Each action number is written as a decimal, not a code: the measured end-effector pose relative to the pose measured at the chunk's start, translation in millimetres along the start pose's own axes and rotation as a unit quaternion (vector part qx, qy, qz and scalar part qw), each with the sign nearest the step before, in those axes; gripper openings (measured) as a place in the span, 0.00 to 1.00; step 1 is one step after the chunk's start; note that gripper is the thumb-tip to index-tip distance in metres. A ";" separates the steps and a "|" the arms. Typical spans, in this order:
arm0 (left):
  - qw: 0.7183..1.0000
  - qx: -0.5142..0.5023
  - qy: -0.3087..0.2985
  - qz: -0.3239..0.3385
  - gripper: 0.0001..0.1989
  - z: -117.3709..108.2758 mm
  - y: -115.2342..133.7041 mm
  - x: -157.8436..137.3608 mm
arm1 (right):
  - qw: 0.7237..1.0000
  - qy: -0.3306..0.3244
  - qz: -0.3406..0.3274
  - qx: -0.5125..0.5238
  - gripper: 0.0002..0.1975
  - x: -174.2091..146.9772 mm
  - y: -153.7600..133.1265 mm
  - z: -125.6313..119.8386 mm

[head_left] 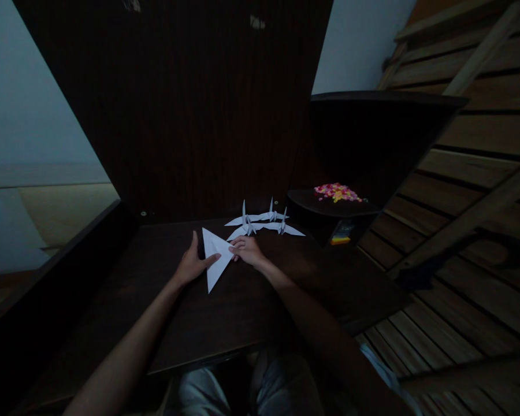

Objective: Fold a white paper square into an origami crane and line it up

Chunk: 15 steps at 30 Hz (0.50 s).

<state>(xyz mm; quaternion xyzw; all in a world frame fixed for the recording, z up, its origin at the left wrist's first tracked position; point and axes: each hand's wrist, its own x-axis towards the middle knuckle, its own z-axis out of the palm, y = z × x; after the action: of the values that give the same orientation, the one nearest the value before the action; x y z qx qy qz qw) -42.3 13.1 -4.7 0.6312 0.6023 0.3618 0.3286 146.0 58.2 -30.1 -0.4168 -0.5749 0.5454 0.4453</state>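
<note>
A white sheet of paper folded into a triangle is held just above the dark desk, one corner pointing right. My left hand grips it from the left, thumb lying across the paper and the other fingers partly hidden. At the right corner, my right hand pinches the paper between thumb and fingers. Just beyond my right hand stand several folded white paper cranes with wings spread, set close together in two rows.
The dark wooden desk has a raised side wall at left and a tall back panel. On a small corner shelf lies a heap of pink, yellow and red bits. Below it rests a small box with a yellow edge.
</note>
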 end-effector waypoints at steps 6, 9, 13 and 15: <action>0.963 -0.257 -0.015 -0.081 0.36 2.7 7.3 -1.5 | 0.994 0.018 0.019 0.107 0.12 -0.5 -3.4 -0.7; 0.952 -0.297 -0.006 -0.072 0.24 5.3 5.6 -0.4 | 0.990 -0.019 0.054 0.131 0.12 -3.2 -5.0 -0.4; 0.939 -0.332 0.004 -0.087 0.18 6.4 6.9 1.2 | 0.985 -0.075 0.074 0.135 0.12 -6.2 -8.5 -0.8; 0.928 -0.359 -0.005 -0.102 0.16 5.6 8.8 1.0 | 0.984 -0.074 0.071 0.149 0.11 -7.0 -11.4 -1.3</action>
<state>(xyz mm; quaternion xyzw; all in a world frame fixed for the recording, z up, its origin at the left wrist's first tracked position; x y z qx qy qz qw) -32.9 13.7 -0.1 0.4081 0.4915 0.5154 0.5711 149.1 51.1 -19.1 -0.3444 -0.4873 0.6845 0.4188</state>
